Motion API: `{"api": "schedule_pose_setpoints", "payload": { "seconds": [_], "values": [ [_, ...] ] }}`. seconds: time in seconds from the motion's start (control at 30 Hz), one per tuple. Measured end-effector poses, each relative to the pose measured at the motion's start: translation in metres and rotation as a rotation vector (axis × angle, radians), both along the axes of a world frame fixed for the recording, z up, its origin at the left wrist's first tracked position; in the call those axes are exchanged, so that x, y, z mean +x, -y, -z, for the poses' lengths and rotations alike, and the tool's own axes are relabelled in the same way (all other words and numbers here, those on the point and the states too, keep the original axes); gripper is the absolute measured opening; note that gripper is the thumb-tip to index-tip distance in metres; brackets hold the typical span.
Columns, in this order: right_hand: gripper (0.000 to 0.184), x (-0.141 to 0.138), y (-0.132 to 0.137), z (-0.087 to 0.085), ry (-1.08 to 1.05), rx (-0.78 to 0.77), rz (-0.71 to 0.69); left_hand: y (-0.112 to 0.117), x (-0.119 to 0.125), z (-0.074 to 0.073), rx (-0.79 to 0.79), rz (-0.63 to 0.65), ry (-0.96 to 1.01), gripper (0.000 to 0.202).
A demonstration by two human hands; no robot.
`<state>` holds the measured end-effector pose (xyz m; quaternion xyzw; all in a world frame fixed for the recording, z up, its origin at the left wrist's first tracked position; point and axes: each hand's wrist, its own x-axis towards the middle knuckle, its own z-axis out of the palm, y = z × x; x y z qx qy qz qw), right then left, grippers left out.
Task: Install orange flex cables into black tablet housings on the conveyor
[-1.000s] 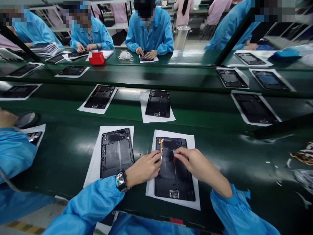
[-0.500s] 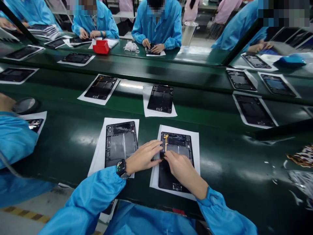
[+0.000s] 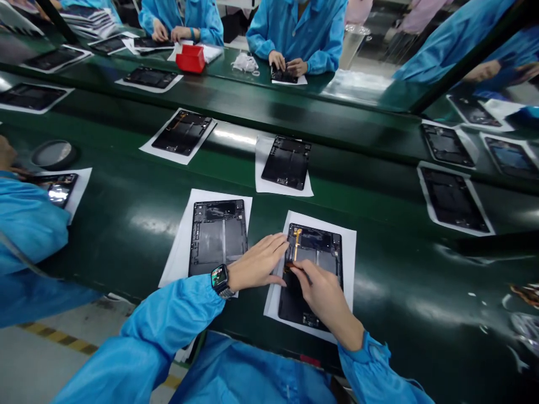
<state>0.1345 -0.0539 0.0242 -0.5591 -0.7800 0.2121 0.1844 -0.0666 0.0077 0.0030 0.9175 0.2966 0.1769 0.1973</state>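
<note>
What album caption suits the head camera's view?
Right hand at a thin orange ribbon strip, left hand at the edge of a flat black rectangular tablet shell on white paper.

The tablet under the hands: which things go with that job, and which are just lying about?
Part of the job:
open tablet under the hands
orange strip on it
white sheet beneath it
left hand, by its left edge
right hand, over it

Seemingly just lying about:
red box
white tangle
round dish
</note>
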Motion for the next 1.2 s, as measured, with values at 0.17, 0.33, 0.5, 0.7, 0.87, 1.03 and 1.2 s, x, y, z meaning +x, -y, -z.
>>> {"api": "schedule_pose_setpoints", "payload": {
  "seconds": [0.17, 0.33, 0.5, 0.7, 0.87, 1.03, 1.2],
  "values": [
    [0.022, -0.016, -0.005, -0.007, 0.272, 0.01, -0.075, 0.0, 0.001, -0.003, -0.007, 0.009, -0.002, 0.092],
    [0.014, -0.012, -0.01, -0.022, 0.331, -0.032, -0.094, 0.002, 0.001, -0.004, 0.009, -0.008, -0.007, 0.093],
    [0.013, -0.002, -0.009, -0.021, 0.376, -0.061, -0.009, 0.003, 0.001, -0.002, 0.025, -0.005, -0.028, 0.094],
    [0.012, -0.024, -0.01, -0.017, 0.439, -0.024, -0.023, 0.002, 0.003, 0.001, -0.008, -0.002, -0.054, 0.092],
    [0.015, -0.027, -0.008, -0.016, 0.313, -0.049, 0.021, 0.005, 0.0, -0.006, -0.022, -0.004, -0.116, 0.088],
    [0.022, 0.014, 0.001, 0.001, -0.733, -0.245, 0.364, -0.025, 0.02, -0.038, 0.05, -0.057, -0.238, 0.043],
    [0.03, 0.035, 0.023, 0.003, -1.421, -0.417, 0.605, -0.089, 0.085, -0.047, 0.021, -0.121, -0.35, 0.025]
  ]
}}
